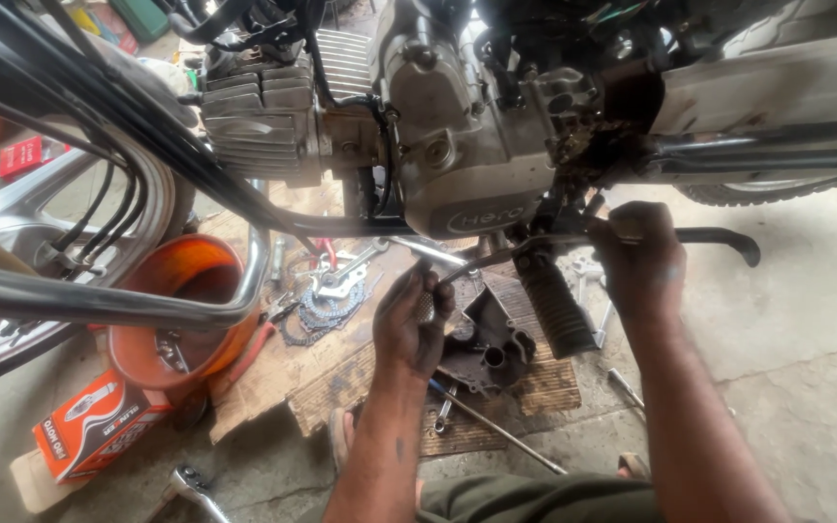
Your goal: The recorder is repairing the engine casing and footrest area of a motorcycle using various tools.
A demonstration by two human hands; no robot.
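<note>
A single head-worn camera looks forward and steeply down from close above the person's outstretched forearms, facing the underside of a grey metal motorcycle engine (457,145) that fills the top of the view. It sits low and near, so the concrete floor (806,387) and a worn brown cardboard sheet (341,373) spread out beneath. No second view shares the scene.

Left of the cardboard sheet (273,378): orange bucket (191,310), orange carton (94,426) below it. On the cardboard: sprocket ring (326,308), red-handled pliers (259,344), dark engine cover (486,349). Beyond its lower edge: long steel rod (501,431), ratchet wrench (196,487).
</note>
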